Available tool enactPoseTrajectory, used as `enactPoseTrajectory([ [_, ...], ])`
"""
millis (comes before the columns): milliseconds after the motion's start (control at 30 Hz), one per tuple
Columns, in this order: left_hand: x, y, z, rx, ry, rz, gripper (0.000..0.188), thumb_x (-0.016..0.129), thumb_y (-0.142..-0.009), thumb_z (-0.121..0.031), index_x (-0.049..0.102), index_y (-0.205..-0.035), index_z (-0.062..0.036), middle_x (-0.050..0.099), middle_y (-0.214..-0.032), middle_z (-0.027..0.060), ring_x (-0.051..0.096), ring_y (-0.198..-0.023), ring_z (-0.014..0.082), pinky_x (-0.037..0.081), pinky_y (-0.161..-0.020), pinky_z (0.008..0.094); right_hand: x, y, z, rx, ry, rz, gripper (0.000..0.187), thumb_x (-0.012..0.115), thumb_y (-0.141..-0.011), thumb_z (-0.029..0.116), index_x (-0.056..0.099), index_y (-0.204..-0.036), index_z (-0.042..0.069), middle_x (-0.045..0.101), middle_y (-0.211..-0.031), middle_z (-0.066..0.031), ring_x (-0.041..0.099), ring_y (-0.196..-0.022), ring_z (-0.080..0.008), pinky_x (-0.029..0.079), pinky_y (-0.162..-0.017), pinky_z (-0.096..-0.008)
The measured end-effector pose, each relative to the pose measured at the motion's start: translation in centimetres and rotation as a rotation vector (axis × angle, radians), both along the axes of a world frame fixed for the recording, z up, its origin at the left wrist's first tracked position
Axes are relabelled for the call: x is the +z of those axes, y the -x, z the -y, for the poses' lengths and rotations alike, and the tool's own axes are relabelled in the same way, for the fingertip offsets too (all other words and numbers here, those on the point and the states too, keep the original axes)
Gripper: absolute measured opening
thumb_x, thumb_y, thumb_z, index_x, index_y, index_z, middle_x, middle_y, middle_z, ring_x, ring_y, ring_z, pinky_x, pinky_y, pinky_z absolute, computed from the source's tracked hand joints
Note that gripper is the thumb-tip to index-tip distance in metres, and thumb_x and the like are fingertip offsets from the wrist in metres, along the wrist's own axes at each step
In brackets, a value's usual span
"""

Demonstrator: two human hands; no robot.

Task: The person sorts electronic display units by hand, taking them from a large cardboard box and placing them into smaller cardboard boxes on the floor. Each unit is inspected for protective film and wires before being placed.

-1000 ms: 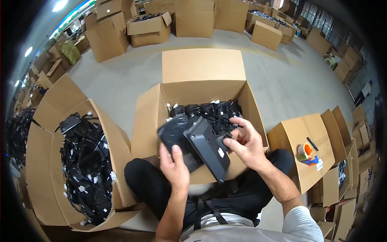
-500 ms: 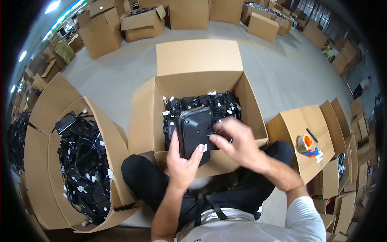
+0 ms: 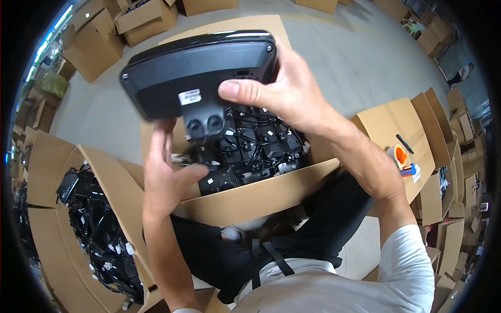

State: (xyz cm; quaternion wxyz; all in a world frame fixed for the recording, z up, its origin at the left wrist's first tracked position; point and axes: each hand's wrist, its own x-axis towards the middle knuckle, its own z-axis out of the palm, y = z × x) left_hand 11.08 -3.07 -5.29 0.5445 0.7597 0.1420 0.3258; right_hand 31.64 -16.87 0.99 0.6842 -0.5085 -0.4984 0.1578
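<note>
A black plastic unit with a glossy rim (image 3: 162,73) is held up close above the middle box. Corner screws, a white label and a short bracket with two round recesses show on its back. My right hand (image 3: 292,96) grips its right end, thumb pressed across the back; the other fingers are hidden behind it. Below its lower left corner is my left hand (image 3: 164,180), fingers and thumb apart, fingertips close to the unit's lower edge. Whether they touch it I cannot tell. Black units with cables (image 3: 261,141) lie in rows inside the open cardboard box (image 3: 271,185) beneath.
To the left, an open carton (image 3: 115,169) holds a heap of black parts and cables (image 3: 99,235). On a closed carton (image 3: 383,122) at the right lie an orange tape roll (image 3: 400,155), a blue-and-red tool (image 3: 408,171) and a black pen (image 3: 404,144). More cartons (image 3: 94,44) stand farther off.
The unit has been lifted toward me and turned, so its bracket shows. My right hand now grips its end; my left hand has come off its side and dropped lower left. The view has shifted.
</note>
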Motion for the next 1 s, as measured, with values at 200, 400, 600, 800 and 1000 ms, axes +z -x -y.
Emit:
enactPoseTrajectory([
  [200,-1.8,3.1,-4.7,0.45,0.131,-0.053,0.044,0.065,-0.097,-0.012,0.054,-0.135,0.0058,0.064,-0.127,0.0152,0.06,-0.118,0.0179,0.047,-0.101,0.0294,-3.2,-5.9,1.9,-0.113,0.534,0.703,0.063,0.088,-0.072,0.025,0.053,-0.116,-0.004,0.066,-0.103,-0.019,0.068,-0.096,-0.0284,0.054,-0.087,-0.0398],
  [400,-6.1,1.6,-6.1,0.551,0.258,-0.21,0.033,0.066,-0.098,-0.016,0.062,-0.121,0.0076,0.069,-0.102,0.0052,0.064,-0.095,0.0092,0.051,-0.084,0.022,-21.2,-8.8,2.0,0.15,1.217,-0.321,0.068,0.09,-0.075,0.029,0.059,-0.126,-0.004,0.068,-0.112,-0.0132,0.063,-0.105,-0.0232,0.049,-0.097,-0.0353],
  [600,-8.5,0.7,-6.7,0.534,0.214,-0.181,0.028,0.069,-0.094,-0.012,0.066,-0.117,0.0042,0.069,-0.1,0.0059,0.064,-0.091,0.0115,0.052,-0.084,0.0256,-35.0,-7.2,4.7,0.371,1.437,-0.788,0.076,0.087,-0.076,0.039,0.055,-0.134,0.002,0.065,-0.122,-0.0101,0.058,-0.117,-0.0239,0.045,-0.1,-0.0388],
  [800,-6.8,3.9,-6.2,0.581,-0.071,-0.311,0.028,0.069,-0.093,-0.02,0.067,-0.113,-0.0004,0.072,-0.098,0.015,0.069,-0.086,0.021,0.054,-0.081,0.0335,-31.7,-2.5,0.7,0.49,1.739,-0.119,0.095,0.071,-0.084,0.063,0.048,-0.137,-0.011,0.06,-0.126,-0.0187,0.054,-0.115,-0.0275,0.043,-0.101,-0.0423],
  [1000,-6.2,4.4,-3.2,0.448,-0.074,-0.114,0.027,0.069,-0.09,-0.013,0.066,-0.113,0.0025,0.072,-0.095,0.0156,0.069,-0.087,0.0228,0.054,-0.081,0.0323,-35.7,-6.5,4.6,0.546,1.595,0.134,0.081,0.06,-0.094,0.057,0.05,-0.138,-0.01,0.062,-0.13,-0.0188,0.055,-0.12,-0.0276,0.044,-0.101,-0.0387],
])
